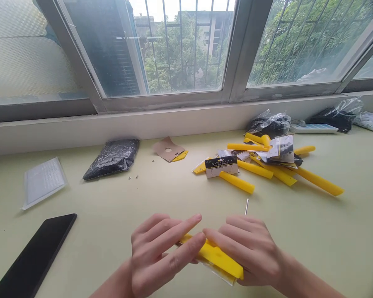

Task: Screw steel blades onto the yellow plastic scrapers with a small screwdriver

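Note:
Close in front of me, a yellow plastic piece (221,260) with a whitish strip along its lower edge is held tilted between my hands. My left hand (166,254) grips its far left end between thumb and fingers, with the index finger stretched over the top. My right hand (251,248) is curled round its right side, its index fingertip close to my left thumb. Beyond the right knuckles a thin metal rod (247,206) sticks up; its lower end is hidden, and I cannot tell whether the hand holds it.
Yellow handled tools (255,169) with cards lie heaped at back right. A brown card (167,149), a black plastic packet (113,159), small screws (136,177) and a white packet (45,182) lie further left. A dark flat slab (34,256) is at near left. Windows line the back.

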`<state>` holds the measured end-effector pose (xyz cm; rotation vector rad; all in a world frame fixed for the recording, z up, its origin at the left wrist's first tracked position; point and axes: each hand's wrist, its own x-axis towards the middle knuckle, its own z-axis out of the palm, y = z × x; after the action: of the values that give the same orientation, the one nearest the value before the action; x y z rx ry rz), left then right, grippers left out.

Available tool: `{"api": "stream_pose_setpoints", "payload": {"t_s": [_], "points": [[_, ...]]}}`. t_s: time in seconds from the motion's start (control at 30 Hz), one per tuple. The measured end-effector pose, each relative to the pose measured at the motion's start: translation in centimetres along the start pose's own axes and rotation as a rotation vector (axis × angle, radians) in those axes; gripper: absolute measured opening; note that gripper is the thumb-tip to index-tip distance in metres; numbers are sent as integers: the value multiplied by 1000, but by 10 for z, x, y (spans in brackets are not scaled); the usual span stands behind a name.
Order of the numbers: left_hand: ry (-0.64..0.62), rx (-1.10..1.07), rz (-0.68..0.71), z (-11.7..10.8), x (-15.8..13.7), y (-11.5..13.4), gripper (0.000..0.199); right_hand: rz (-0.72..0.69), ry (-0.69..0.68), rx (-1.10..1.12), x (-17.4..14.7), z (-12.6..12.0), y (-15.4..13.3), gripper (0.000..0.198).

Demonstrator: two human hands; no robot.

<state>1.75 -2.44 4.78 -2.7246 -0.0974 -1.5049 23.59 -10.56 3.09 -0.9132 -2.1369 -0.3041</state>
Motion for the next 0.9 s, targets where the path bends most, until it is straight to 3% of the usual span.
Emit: {"api": "stream_pose_setpoints", "payload": {"t_s": [0.37, 0.6, 0.7, 0.8, 0.9], "points": [[-41, -43, 42, -1, -1, 6, 15, -38, 7, 2, -2, 0, -1, 27], [-36, -154, -39, 4, 0, 11, 17, 10, -49, 33, 3, -4, -2, 18], [-18, -376, -258, 14, -7, 19, 22, 147, -85, 149, 9, -4, -6, 17], [-57, -649, -655, 20, -14, 26, 10, 334, -136, 301, 14, -1, -7, 25], [-139, -960, -1028, 22, -15, 26, 23, 458, -252, 445, 17, 4, -2, 29]]}}
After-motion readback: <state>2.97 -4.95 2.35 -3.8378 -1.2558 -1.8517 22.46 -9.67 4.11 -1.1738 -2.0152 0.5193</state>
